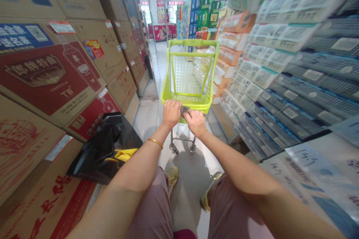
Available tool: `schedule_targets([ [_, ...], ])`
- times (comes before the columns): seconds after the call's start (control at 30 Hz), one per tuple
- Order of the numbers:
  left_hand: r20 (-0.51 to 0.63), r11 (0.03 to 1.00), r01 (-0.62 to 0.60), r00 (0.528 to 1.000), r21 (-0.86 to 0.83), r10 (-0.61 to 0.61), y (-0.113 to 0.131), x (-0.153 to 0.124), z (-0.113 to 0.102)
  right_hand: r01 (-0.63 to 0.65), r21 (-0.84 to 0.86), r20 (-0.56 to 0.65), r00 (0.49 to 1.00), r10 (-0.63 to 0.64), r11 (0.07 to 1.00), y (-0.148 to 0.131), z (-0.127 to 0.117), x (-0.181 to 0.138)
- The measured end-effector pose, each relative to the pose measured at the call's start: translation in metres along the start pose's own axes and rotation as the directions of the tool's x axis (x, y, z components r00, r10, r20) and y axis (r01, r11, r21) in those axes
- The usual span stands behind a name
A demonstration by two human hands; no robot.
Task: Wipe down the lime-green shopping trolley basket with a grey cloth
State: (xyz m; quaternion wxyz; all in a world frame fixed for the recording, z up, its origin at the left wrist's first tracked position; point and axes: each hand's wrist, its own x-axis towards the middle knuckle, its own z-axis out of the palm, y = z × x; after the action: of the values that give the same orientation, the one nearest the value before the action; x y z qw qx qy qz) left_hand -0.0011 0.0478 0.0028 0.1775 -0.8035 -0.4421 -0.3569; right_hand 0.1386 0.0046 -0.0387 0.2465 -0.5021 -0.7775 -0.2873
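Straight ahead stands a lime-green plastic shopping cart [174, 94] with a lattice basket and small caster wheels below. My left hand [172, 112] is wrapped over the left part of its handle, and a gold bangle circles that wrist. Close beside it, my right hand [196, 120] grips the handle too, with the thumb toward the left hand. A short dark stretch of the handle [184, 109] shows between the two hands. I see no goods in the part of the basket in view.
Stacked cartons [50, 71] line the left side, with a black bag [103, 153] leaning against them. Stacked boxes [294, 93], blurred in part, rise on the right. A tiled aisle [157, 58] runs forward toward colourful cartons [204, 11] and a white pillar [156, 3].
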Motion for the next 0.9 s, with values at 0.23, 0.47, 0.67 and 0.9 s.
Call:
schedule_targets([
  [0.23,-0.007,1.0,0.002,1.0,-0.011,-0.002,0.001,0.0,0.0,0.081,0.001,0.028,0.996,-0.081,0.997,-0.004,-0.002,0.0],
  [0.47,0.002,1.0,-0.006,1.0,-0.002,0.006,0.001,-0.002,0.001,-0.194,0.07,-0.206,0.957,0.205,0.978,0.01,-0.032,0.029],
  [0.67,0.004,1.0,-0.03,1.0,0.004,0.03,-0.002,-0.003,0.003,-0.173,0.052,-0.212,0.96,0.18,0.983,0.009,-0.025,0.027],
  [0.9,-0.022,1.0,-0.007,1.0,0.002,0.007,-0.001,0.0,0.002,-0.013,-0.034,-0.087,0.996,0.01,0.999,0.003,-0.008,0.006],
])
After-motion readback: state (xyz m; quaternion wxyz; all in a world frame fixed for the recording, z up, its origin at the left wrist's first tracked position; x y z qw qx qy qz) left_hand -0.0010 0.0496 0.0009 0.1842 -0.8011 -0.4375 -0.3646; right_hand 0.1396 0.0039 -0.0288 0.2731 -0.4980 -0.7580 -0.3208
